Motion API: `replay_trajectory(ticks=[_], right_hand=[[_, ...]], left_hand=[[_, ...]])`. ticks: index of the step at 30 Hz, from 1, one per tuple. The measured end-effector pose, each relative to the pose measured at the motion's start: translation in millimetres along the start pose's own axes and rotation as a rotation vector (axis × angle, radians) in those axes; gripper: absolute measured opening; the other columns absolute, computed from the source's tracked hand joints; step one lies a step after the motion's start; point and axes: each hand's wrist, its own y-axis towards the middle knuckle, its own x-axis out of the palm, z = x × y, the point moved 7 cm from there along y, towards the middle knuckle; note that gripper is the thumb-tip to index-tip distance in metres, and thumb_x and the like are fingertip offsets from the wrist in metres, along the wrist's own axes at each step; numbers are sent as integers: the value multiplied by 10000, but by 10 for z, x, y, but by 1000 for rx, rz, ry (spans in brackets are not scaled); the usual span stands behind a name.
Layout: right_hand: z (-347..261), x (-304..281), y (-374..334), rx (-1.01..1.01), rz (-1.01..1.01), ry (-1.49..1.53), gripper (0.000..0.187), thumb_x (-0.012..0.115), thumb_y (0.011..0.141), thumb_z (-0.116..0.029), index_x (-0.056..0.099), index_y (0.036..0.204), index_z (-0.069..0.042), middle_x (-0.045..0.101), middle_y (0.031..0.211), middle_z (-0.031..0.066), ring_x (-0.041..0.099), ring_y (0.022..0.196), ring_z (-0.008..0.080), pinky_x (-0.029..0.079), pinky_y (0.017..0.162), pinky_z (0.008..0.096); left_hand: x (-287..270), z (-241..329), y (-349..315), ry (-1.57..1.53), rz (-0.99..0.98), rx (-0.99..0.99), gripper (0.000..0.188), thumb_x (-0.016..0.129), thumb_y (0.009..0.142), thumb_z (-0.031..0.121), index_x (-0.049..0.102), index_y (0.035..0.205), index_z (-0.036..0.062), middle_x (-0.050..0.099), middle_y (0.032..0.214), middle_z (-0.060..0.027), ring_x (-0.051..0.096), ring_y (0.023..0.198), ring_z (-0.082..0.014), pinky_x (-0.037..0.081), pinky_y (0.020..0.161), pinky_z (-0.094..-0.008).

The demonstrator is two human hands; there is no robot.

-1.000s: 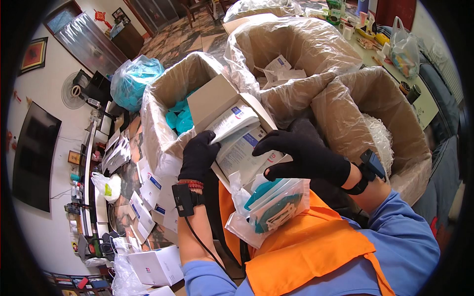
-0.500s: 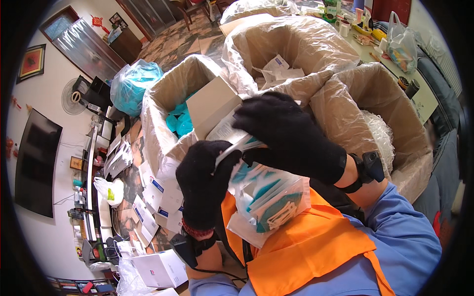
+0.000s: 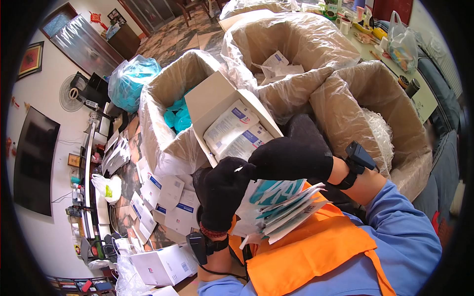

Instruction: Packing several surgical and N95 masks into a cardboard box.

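Both my hands wear black knit gloves and meet in front of my chest. My left hand (image 3: 222, 190) is closed, its fingers pressed against those of my right hand (image 3: 291, 155), which is bent over and also closed. A tiny white bit shows between the fingertips; what they grip is mostly hidden. Below them, against the orange apron (image 3: 311, 241), is a fanned stack of flat white packets (image 3: 284, 209) with teal contents. Just beyond my hands, an open white carton (image 3: 215, 101) holds white printed sachets (image 3: 232, 126), its near edge partly covered by my gloves.
Plastic-lined boxes stand ahead: one with teal items (image 3: 177, 116), a large one with white packets (image 3: 279, 66), and one at right with a white stringy bundle (image 3: 380, 133). Flattened white cartons (image 3: 163, 190) litter the floor at left. A bag of teal items (image 3: 131, 84) sits beyond.
My hands have come down and closer together, uncovering the sachets in the carton. The packet previously pinched between them is no longer plainly visible. The stack by the apron now shows its fanned edges.
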Motion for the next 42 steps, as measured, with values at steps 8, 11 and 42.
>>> replay_trajectory(ticks=[8,11,42], right_hand=[[-144,5,-116,-190,331,-237,180,654,863,-252,699,783,-97,633,670,124,663,661,312,518,608,411],[-239,13,-166,-170,325,-402,151,666,835,-235,686,781,-95,625,658,113,657,641,302,511,592,405],[-49,235,-362,-143,174,-359,121,693,782,-205,643,770,-95,621,697,113,648,659,282,504,602,390]], left_hand=[[27,78,20,105,114,-111,142,718,847,234,714,785,107,680,633,-68,640,575,-244,463,612,-362],[39,50,0,1,116,-168,150,721,832,228,717,783,86,684,644,-89,634,588,-281,459,637,-385],[293,138,-199,-202,-35,-130,126,641,918,99,705,887,-5,650,708,-127,573,595,-169,451,611,-305]])
